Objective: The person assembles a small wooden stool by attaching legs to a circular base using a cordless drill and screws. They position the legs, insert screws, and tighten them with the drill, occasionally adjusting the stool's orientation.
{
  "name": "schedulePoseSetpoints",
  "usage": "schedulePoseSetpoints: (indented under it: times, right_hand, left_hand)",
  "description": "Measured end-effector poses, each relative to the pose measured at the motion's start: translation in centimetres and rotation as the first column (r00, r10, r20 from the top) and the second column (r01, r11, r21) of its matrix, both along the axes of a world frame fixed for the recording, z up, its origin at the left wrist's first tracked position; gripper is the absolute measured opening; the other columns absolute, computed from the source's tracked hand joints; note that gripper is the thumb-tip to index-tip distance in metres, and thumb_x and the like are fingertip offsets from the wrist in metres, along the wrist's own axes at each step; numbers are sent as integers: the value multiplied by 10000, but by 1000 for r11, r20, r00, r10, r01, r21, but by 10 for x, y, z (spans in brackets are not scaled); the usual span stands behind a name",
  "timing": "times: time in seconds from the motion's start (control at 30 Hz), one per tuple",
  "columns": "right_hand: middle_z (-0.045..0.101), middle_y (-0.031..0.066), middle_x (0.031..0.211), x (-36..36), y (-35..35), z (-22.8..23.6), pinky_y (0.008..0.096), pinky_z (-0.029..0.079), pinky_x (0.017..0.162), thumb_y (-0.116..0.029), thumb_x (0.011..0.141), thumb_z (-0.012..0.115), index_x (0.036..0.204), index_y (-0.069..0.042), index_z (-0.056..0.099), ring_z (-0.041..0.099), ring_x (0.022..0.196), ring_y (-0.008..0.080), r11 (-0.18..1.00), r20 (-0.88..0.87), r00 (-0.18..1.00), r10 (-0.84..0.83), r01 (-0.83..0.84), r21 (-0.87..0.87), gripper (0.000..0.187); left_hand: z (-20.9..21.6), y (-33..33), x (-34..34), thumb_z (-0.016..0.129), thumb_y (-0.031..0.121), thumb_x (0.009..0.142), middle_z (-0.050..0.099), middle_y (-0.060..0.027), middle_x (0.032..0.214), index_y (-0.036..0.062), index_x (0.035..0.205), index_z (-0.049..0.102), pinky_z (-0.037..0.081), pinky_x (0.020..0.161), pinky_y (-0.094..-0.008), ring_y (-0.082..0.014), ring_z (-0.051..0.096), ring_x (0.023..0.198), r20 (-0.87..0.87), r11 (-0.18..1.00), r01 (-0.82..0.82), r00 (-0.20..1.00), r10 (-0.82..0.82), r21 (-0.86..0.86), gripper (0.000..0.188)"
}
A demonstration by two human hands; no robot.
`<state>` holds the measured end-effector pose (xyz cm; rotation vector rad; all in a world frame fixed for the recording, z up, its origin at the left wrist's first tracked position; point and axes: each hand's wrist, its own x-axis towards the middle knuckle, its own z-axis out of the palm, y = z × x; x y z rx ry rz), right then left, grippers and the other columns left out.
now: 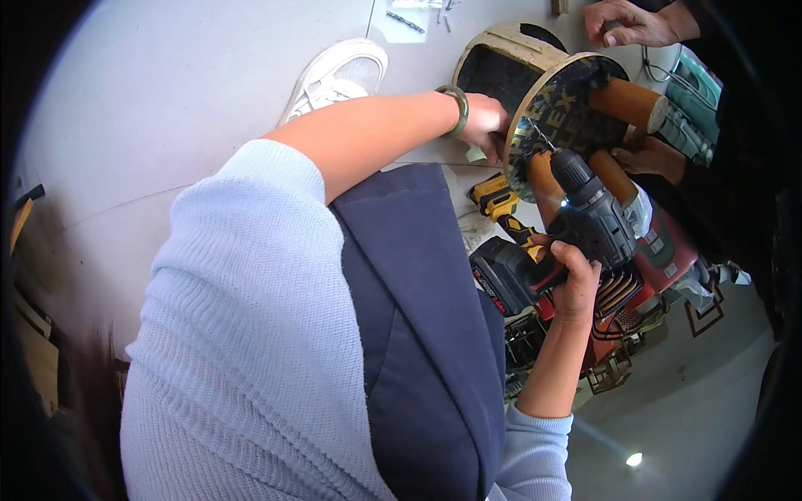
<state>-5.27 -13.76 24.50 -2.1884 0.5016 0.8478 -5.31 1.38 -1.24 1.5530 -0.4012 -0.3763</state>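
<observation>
The right hand (576, 280) grasps the handle of a black drill (595, 213), its lamp lit. The bit (541, 134) points at the dark face of a round board (576, 104), which stands tilted on edge with round wooden legs (628, 102) jutting out; whether it touches cannot be told. The left hand (484, 119) is at the board's rim, fingers partly hidden, so its grip cannot be told. A co-worker's hand (656, 160) is beside the legs. A yellow tool (494, 197) lies below the board.
</observation>
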Motion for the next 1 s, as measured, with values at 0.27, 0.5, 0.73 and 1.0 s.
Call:
schedulePoseSetpoints:
  times: [0.27, 0.5, 0.73, 1.0]
  right_hand:
    - [681, 140, 755, -6, 0, 5, 292, 511, 663, -93, 713, 639, 867, 59, 638, 619, 642, 194, 992, 95, 994, 49, -37, -123, 217]
    - [649, 83, 927, -51, 15, 42, 260, 505, 594, 56, 695, 658, 1080, 29, 613, 609, 653, 142, 978, 251, 963, 96, -44, -205, 389]
    - [632, 87, 889, -57, 28, 19, 262, 517, 582, 49, 697, 644, 1046, 30, 607, 614, 647, 140, 982, 198, 977, 73, -36, -183, 352]
    - [639, 97, 942, -48, 28, 14, 251, 498, 564, 44, 705, 633, 1088, 24, 598, 597, 637, 136, 981, 190, 977, 98, -63, -181, 385]
  left_hand:
    - [-15, -18, -3, 759, 266, 703, 661, -137, 932, 77, 986, 671, 498, 780, -415, -342, 621, 896, 143, 987, -161, 976, 162, -18, 351]
    - [-29, -17, -4, 731, 195, 733, 630, -173, 976, 60, 1103, 611, 487, 815, -423, -372, 590, 944, 107, 981, -185, 976, 190, -52, 412]
    - [-34, -20, -8, 732, 256, 745, 631, -163, 1004, 64, 1113, 614, 485, 827, -439, -367, 582, 976, 130, 977, -213, 969, 208, 28, 432]
    - [-36, -23, -8, 728, 244, 739, 637, -153, 971, 54, 1090, 605, 493, 800, -437, -366, 595, 941, 146, 966, -257, 957, 251, 18, 418]
